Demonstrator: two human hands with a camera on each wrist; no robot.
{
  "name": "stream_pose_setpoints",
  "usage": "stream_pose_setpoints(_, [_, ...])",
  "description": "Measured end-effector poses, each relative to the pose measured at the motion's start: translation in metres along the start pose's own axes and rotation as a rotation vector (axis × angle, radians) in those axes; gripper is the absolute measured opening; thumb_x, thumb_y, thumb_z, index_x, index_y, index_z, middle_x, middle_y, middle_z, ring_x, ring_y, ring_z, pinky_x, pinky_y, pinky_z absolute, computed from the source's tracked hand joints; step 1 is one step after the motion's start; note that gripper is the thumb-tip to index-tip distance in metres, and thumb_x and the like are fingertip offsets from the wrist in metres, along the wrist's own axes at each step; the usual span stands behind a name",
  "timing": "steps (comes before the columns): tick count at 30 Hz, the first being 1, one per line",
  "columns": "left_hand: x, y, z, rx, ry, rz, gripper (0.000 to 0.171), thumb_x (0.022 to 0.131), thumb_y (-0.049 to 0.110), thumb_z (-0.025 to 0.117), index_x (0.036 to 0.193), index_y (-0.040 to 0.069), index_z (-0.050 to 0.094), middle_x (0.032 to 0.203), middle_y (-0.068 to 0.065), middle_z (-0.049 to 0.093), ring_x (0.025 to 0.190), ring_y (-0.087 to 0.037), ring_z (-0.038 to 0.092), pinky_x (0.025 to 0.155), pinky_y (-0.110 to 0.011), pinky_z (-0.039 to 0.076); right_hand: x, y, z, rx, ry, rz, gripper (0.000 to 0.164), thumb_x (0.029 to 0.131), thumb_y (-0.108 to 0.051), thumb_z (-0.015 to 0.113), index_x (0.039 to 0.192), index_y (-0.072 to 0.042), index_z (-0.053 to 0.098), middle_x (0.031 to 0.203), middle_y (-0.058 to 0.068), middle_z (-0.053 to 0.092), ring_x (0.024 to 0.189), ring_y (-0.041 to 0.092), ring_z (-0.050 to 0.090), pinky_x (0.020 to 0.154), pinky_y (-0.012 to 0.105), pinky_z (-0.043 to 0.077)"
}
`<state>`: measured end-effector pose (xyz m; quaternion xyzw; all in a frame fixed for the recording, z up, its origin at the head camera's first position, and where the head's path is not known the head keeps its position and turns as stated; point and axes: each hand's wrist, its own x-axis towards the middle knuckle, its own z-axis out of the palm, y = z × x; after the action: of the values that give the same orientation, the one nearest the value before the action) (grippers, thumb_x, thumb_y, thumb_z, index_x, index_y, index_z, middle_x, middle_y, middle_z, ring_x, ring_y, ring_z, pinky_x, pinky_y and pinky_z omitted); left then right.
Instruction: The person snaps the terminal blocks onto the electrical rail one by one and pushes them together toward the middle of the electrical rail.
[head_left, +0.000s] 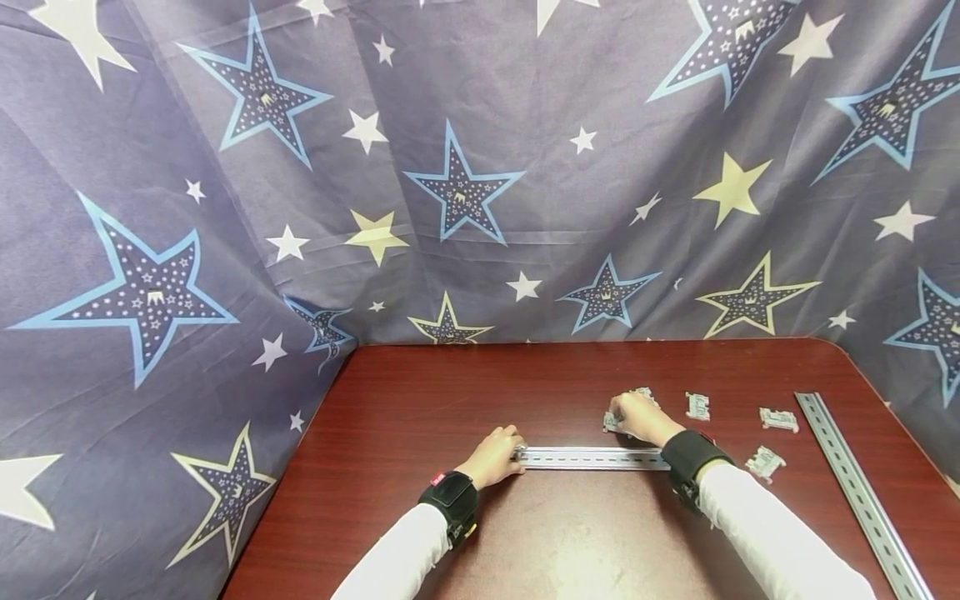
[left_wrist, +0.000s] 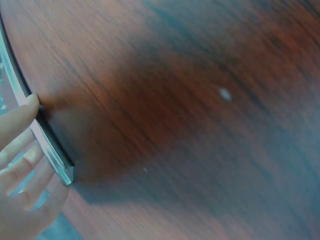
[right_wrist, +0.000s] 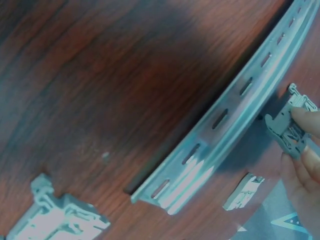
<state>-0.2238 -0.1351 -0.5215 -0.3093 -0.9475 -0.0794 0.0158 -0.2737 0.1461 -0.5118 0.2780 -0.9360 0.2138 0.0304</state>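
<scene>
A slotted metal DIN rail (head_left: 592,458) lies crosswise on the table. At its left end, my left hand (head_left: 491,457) grips it; the left wrist view has the thumb on one long edge and the fingers (left_wrist: 31,156) at the other side. My right hand (head_left: 641,417) is just beyond the rail's right half, pinching a grey terminal block (right_wrist: 282,125) between thumb and fingers. In the right wrist view this block is beside the rail's far edge, apart from it. Part of the block is hidden behind the fingertips.
Several more terminal blocks lie to the right, among them one at the back (head_left: 697,406), one farther right (head_left: 778,419) and one nearer (head_left: 765,462). A second DIN rail (head_left: 862,492) runs along the table's right side. A star-patterned curtain (head_left: 510,275) hangs behind the table.
</scene>
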Motion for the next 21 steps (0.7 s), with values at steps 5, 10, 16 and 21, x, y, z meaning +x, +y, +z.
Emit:
stream_pose_setpoints(5, [0.000,0.000,0.000,-0.004,0.000,0.003,0.026,0.067,0.022,0.074,0.087,0.009,0.066,0.086,-0.002,0.054,0.077,-0.016,0.049,0.067,-0.026,0.040,0.001,-0.002,-0.002,0.013,-0.017,-0.005,0.011,0.062,0.003,0.067,0.071,-0.001,0.062,0.067,0.005,0.061,0.064,0.020,0.057,0.061,0.034,0.044])
stream_pose_setpoints(10, [0.000,0.000,0.000,-0.005,0.000,0.000,0.026,0.067,0.023,0.074,0.088,0.009,0.066,0.086,-0.002,0.054,0.077,-0.017,0.049,0.067,-0.026,0.040,0.000,-0.006,-0.004,0.009,-0.015,-0.003,0.007,0.064,0.002,0.066,0.069,-0.001,0.062,0.063,0.003,0.060,0.059,0.016,0.055,0.058,0.031,0.044])
stream_pose_setpoints(16, [0.000,0.000,0.000,-0.008,0.004,-0.004,0.026,0.066,0.022,0.074,0.087,0.009,0.066,0.084,-0.001,0.053,0.076,-0.016,0.049,0.066,-0.024,0.040,0.001,-0.012,-0.009,0.069,0.025,0.030,0.004,0.065,0.000,0.064,0.065,-0.002,0.060,0.059,0.001,0.059,0.056,0.014,0.053,0.057,0.031,0.043])
stream_pose_setpoints(21, [-0.001,-0.001,0.001,-0.008,0.010,-0.005,0.025,0.066,0.022,0.075,0.085,0.009,0.066,0.083,-0.001,0.053,0.076,-0.015,0.049,0.066,-0.024,0.040,0.002,-0.019,-0.012,0.116,0.048,0.137,0.003,0.066,-0.003,0.062,0.068,-0.001,0.061,0.062,0.002,0.061,0.057,0.014,0.052,0.054,0.030,0.043])
